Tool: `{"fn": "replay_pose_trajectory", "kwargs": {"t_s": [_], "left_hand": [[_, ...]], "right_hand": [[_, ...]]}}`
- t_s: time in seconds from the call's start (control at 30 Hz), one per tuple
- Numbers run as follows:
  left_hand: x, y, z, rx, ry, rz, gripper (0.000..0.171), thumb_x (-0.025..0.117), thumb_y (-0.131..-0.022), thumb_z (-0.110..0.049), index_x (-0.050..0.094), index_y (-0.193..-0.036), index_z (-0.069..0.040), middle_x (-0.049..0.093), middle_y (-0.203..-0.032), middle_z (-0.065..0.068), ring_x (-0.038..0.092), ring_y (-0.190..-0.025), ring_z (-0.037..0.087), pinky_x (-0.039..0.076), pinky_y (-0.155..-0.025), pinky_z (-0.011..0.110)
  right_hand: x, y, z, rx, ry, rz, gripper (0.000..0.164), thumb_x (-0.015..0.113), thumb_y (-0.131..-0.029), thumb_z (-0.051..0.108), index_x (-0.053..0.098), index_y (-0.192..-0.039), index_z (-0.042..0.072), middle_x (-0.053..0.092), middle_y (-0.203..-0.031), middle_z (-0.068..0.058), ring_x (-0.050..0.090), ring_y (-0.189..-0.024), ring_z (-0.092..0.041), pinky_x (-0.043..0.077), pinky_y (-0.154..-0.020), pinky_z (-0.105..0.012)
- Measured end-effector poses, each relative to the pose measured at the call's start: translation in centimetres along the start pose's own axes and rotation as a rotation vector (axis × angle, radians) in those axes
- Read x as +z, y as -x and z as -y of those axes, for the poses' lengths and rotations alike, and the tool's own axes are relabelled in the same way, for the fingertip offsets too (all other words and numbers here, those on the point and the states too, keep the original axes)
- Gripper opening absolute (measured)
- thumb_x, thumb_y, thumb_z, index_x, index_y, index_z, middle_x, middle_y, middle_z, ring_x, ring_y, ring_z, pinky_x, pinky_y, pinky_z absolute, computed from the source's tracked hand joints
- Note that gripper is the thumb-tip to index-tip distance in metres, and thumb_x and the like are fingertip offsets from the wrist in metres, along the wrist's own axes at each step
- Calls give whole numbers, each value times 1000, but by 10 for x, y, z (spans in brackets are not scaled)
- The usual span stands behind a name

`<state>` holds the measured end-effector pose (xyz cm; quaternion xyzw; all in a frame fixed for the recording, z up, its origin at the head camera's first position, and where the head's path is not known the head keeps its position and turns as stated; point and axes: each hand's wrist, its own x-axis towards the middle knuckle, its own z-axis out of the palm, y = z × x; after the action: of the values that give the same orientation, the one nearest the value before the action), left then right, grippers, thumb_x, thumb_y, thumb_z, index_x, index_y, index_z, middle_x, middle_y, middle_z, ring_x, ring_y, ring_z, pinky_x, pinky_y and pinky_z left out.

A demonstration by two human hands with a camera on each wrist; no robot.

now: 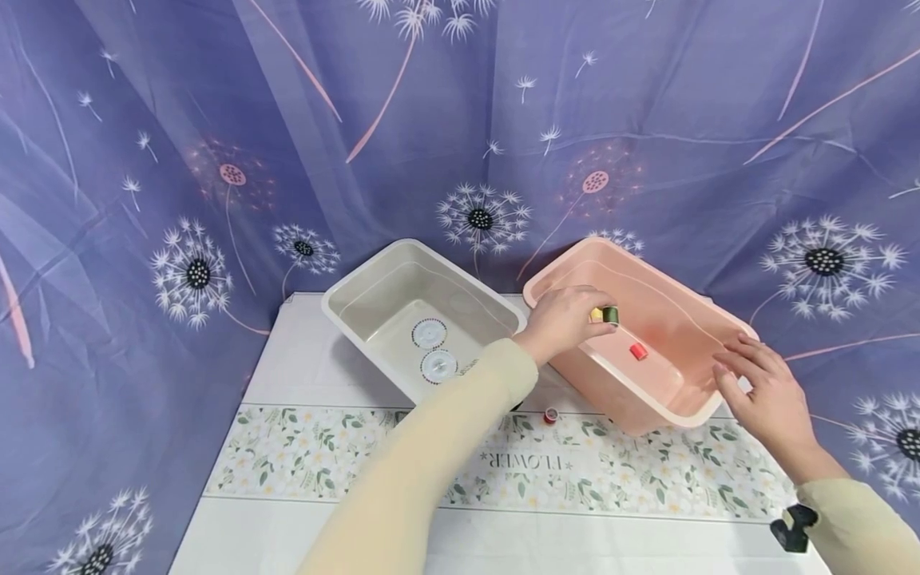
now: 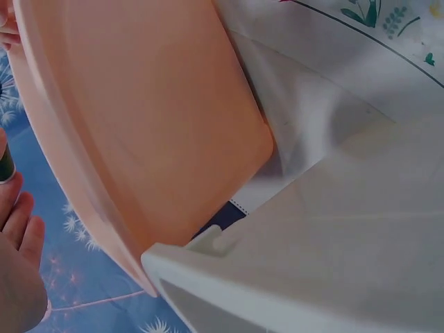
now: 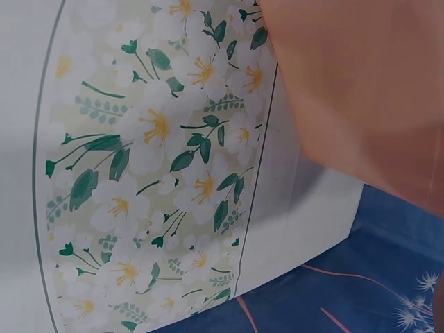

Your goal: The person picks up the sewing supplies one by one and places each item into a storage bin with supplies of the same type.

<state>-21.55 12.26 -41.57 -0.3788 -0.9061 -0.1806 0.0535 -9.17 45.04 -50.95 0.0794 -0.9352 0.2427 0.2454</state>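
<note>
In the head view my left hand (image 1: 564, 319) reaches over the near left rim of a pink plastic bin (image 1: 604, 371). Its fingertips pinch a green thread spool (image 1: 610, 315) and a yellow thread spool (image 1: 596, 315) side by side above the bin. Down on the bin's floor lies a red spool (image 1: 638, 351). My right hand (image 1: 769, 395) rests on the bin's right end, fingers extended over the rim. In the left wrist view part of the left hand (image 2: 21, 257) shows at the edge, with the green spool (image 2: 6, 165) partly cut off.
To the left stands a grey bin (image 1: 359, 319) with two round printed labels on its floor, its corner close to the pink bin. Another small red spool (image 1: 550, 415) sits on the flowered table runner (image 1: 309, 451). A purple dandelion curtain (image 1: 402, 120) hangs behind.
</note>
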Motion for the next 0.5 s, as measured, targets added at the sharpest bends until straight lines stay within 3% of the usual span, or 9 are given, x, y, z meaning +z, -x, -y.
{"fn": "replay_pose_trajectory", "kwargs": {"t_s": [0.3, 0.5], "left_hand": [[7, -8, -6, -47, 22, 40, 18, 77, -98, -47, 74, -107, -33, 71, -114, -20, 62, -104, -2, 48, -74, 18], [10, -10, -3, -62, 18, 46, 18, 78, -98, -46, 75, -111, -32, 72, -115, -19, 63, -103, -1, 50, -75, 19]], "right_hand": [[-2, -2, 1, -17, 5, -11, 31, 68, -101, 18, 76, -121, -4, 65, -139, -28, 50, -143, -44, 22, -131, -25], [0, -1, 1, -15, 0, -13, 31, 67, -101, 18, 75, -121, -4, 65, -138, -28, 49, -144, -43, 23, -131, -28]]}}
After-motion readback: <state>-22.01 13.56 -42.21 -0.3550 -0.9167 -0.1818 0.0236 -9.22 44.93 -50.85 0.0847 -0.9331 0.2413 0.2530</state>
